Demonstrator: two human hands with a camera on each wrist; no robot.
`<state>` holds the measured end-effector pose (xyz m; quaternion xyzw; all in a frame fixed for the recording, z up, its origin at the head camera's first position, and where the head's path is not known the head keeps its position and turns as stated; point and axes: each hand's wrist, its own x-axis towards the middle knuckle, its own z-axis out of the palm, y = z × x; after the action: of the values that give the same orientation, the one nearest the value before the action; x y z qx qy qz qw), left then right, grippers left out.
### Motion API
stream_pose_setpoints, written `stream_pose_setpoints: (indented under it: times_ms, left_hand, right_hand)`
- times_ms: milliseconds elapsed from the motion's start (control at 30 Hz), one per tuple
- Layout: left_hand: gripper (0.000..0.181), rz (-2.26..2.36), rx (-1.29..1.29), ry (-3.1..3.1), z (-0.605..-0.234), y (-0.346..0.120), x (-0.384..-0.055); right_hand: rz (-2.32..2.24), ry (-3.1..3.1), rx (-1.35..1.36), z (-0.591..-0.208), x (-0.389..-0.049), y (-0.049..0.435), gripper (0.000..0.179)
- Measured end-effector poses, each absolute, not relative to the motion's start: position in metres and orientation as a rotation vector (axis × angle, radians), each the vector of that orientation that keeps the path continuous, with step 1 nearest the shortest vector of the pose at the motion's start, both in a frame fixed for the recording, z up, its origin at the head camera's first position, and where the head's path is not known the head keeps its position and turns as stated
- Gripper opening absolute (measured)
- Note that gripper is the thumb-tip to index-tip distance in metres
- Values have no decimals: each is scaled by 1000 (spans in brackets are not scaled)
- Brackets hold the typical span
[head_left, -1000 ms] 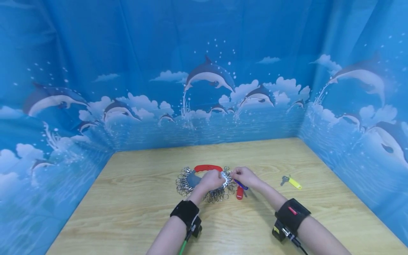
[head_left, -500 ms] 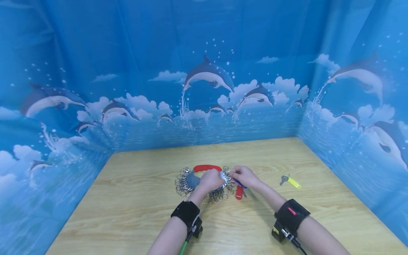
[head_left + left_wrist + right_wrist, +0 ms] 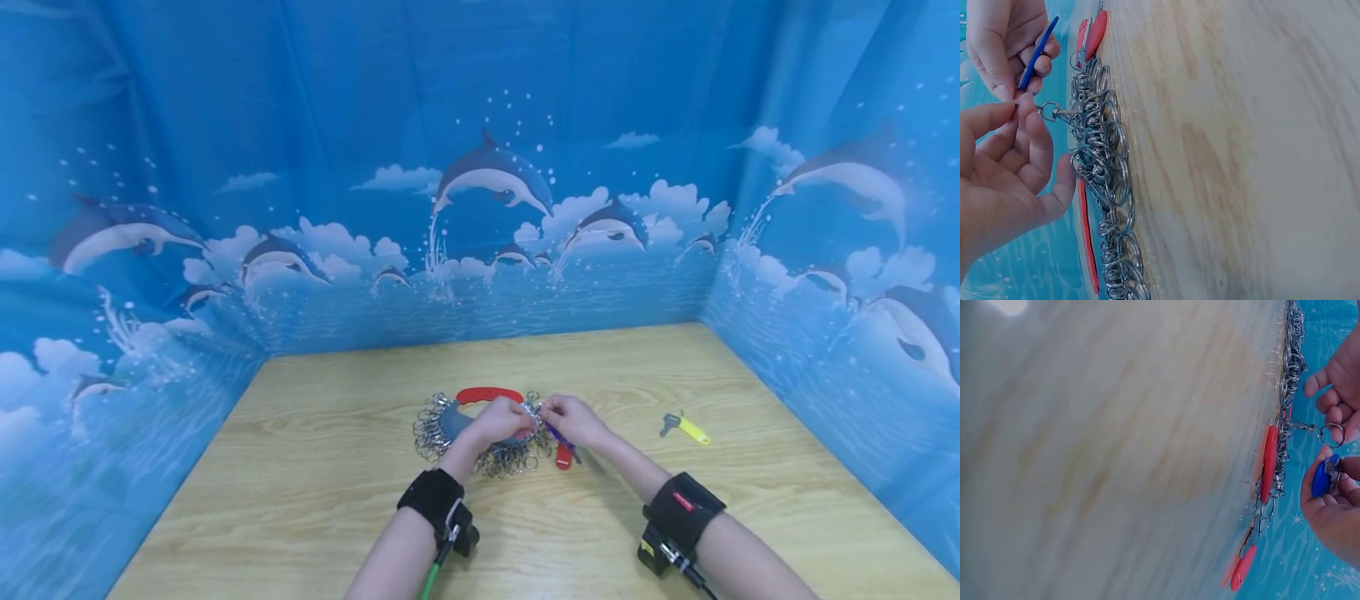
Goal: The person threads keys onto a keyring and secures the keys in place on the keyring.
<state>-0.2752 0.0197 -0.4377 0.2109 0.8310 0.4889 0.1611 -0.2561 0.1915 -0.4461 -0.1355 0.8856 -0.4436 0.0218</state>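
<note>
Pinching one blue tag point(image 3: 1320, 479) in my right hand point(image 3: 576, 419), its long axis slanting rightward toward me, beside one metal ring point(image 3: 1333, 445) my left hand point(image 3: 497, 421) pinches; one yellow tag point(image 3: 693, 430) lies farther right.

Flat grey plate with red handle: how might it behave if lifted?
The grey plate is probably stiff, looking like sheet metal. The silvery metal rings around it should likely swing, since swivel clips attach them. So many crowded there may make it heavy for its size.
</note>
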Motion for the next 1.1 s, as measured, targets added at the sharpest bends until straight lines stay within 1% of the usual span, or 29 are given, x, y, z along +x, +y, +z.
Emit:
stream_pose_setpoints:
  times_ms: [200, 400, 567, 667, 767, 867, 933, 1100]
  left_hand:
    - [19, 1439, 585, 2291, -438, 20, -273]
    - [17, 1423, 577, 2346, -439, 20, -273]
    - [14, 1403, 530, 2462, -439, 22, -274]
    - [13, 1368, 454, 2540, -438, 24, -273]
    - [24, 1290, 386, 2610, -436, 28, -271]
    - [36, 1191, 369, 2688, -433, 30, -269]
    - [37, 1152, 382, 2725, -432, 31, -268]
    - [32, 1113, 407, 2756, -431, 31, -266]
  right_hand:
    - [-1374, 2739, -498, -449, -256, 189, 10]
    - [-1413, 2723, -465, -452, -256, 185, 10]
    - [-1390, 2746, -489, -451, -256, 184, 9]
    - [-1337, 2793, -512, -451, -256, 183, 7]
    - [-1274, 2856, -545, -451, -256, 182, 4]
    - [-1231, 2895, -595, -450, -255, 181, 6]
    - [-1231, 2895, -621, -449, -255, 180, 6]
    - [-1231, 2883, -672, -449, -254, 181, 6]
